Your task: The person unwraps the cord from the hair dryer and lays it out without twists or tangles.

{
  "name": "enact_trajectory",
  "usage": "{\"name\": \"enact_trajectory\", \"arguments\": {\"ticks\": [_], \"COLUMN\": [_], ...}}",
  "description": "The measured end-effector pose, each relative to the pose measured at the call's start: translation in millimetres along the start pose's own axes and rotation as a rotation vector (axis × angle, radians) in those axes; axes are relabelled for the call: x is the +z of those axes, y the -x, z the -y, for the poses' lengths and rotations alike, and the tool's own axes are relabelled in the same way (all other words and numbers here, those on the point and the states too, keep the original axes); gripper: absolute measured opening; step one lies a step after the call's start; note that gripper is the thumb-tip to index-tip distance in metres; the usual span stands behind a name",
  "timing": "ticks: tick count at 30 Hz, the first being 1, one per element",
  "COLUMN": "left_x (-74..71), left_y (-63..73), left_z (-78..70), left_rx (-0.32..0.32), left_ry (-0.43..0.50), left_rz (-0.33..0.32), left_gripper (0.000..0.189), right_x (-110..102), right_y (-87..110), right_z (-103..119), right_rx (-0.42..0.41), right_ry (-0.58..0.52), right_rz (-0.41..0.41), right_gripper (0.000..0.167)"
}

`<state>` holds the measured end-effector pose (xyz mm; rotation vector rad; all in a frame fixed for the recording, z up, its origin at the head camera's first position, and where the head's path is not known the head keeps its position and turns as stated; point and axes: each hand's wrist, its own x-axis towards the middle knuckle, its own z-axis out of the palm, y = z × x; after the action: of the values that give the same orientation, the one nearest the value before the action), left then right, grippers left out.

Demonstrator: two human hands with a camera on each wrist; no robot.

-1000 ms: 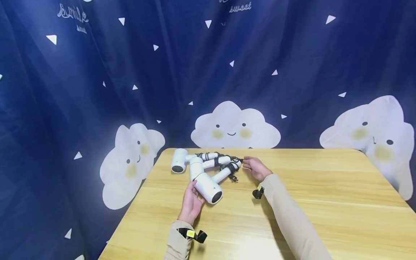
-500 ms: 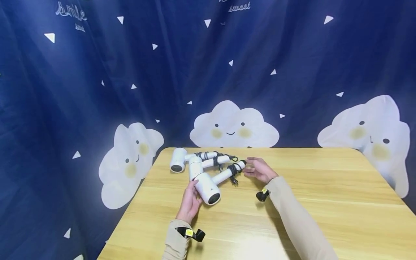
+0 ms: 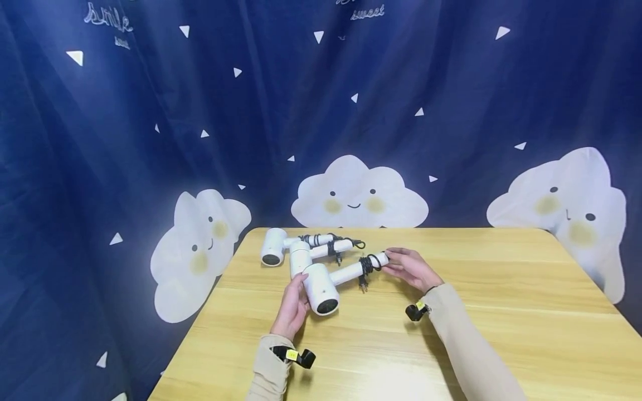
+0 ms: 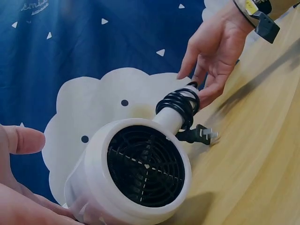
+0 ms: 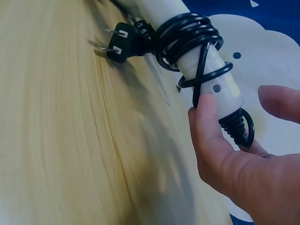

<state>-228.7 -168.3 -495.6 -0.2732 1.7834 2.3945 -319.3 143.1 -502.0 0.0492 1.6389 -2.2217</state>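
Left hand (image 3: 291,312): grips front hair dryer (image 3: 320,285) by its barrel (image 4: 91,173), likely bearing the weight.
Right hand (image 3: 411,268): fingers touch handle (image 3: 346,274) end, thumb apart, probably steadying.
Location: between hands, over table (image 3: 501,301).
Cord (image 5: 187,37): wound round handle, presumably for tidiness.
Behind: middle dryer (image 3: 301,257), rear dryer (image 3: 273,243).

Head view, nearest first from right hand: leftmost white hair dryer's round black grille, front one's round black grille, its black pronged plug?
1. Black pronged plug, lower left.
2. Front grille, farther lower left.
3. Leftmost grille, far left.
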Motion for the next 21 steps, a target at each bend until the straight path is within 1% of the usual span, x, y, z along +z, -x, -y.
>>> {"name": "enact_trajectory", "arguments": {"ticks": [2, 5, 9, 11, 16, 21], "left_x": [2.6, 6.7, 11.2, 13.1, 17.1, 22.1], "left_y": [0.3, 0.6, 0.7, 0.5, -0.4, 0.5], "left_z": [-0.3, -1.8, -5.5, -7.5, -11.2, -12.7], "left_rx": [0.006, 0.022, 0.037, 0.043, 0.055, 0.053], "left_ry": [0.004, 0.013, 0.025, 0.028, 0.027, 0.013], "left_rz": [-0.004, 0.002, 0.026, 0.038, 0.027, 0.02], "left_gripper": [0.062, 0.069, 0.083, 0.087, 0.088, 0.088], "right_x": [-1.9, -3.4, -3.5, -3.1, -1.2, -0.5], "right_y": [3.5, 8.2, 14.1, 16.9, 24.3, 34.0], "right_z": [0.6, 1.9, 4.4, 6.1, 9.2, 12.8], "right_rx": [-0.01, -0.017, -0.038, -0.052, -0.073, -0.065], "right_ry": [0.019, 0.068, 0.13, 0.153, 0.198, 0.217], "right_rz": [-0.008, -0.024, -0.048, -0.063, -0.096, -0.109], "right_gripper": [0.052, 0.05, 0.053, 0.054, 0.055, 0.057]}}
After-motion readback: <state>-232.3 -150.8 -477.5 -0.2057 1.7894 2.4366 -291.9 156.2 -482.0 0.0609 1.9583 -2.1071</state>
